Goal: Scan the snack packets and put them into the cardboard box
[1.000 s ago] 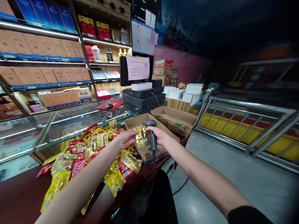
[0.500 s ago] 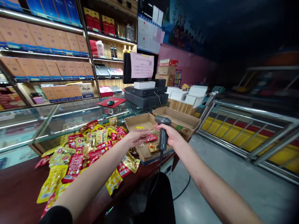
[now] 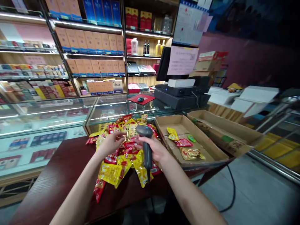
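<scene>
My right hand [image 3: 156, 148] is wrapped round the handle of a dark grey barcode scanner [image 3: 147, 153], held upright above a heap of snack packets [image 3: 110, 173]. The scanner's head points away from me, and its cable hangs down. My left hand [image 3: 111, 144] reaches over the heap, fingers stretched toward a gold packet [image 3: 130, 131]; whether they touch it is unclear. Red, yellow and gold foil packets make up the heap on the dark red table [image 3: 58, 165]. To its right is a shallow cardboard box [image 3: 167, 118] with several packets inside.
A second cardboard box [image 3: 246, 137] adjoins the first. Behind the heap is a glass counter [image 3: 112, 109] with a mouse [image 3: 140, 99] on a red mat. A checkout monitor [image 3: 162, 67] stands behind the boxes. Stocked shelves line the back, and a metal railing [image 3: 276, 162] runs at right.
My view has turned left. Both hands have moved from over the cardboard box to over the packet heap, the scanner still in my right hand. A yellow packet now shows clearly in the box.
</scene>
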A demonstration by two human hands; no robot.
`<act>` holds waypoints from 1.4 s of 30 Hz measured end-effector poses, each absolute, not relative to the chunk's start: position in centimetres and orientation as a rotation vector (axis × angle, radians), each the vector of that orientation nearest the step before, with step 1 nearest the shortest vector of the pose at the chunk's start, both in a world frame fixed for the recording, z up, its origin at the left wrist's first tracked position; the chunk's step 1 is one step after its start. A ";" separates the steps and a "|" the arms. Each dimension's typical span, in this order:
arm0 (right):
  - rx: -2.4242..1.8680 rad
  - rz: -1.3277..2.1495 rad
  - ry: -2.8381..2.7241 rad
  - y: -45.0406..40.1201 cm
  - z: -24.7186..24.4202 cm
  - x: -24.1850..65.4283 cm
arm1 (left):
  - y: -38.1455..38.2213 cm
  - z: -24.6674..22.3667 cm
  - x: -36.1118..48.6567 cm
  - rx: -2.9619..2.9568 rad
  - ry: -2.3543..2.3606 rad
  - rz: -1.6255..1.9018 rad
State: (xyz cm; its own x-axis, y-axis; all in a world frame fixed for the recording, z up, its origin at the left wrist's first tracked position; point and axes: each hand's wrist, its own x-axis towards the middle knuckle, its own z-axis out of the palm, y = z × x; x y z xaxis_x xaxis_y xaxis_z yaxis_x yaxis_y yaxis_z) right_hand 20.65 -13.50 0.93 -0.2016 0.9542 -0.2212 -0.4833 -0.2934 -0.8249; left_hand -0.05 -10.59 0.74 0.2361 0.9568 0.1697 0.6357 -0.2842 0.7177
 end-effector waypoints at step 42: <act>-0.917 1.656 -0.921 -10.4 -2.8 11.6 | -10.7 -5.5 -3.9 1.588 1.472 1.409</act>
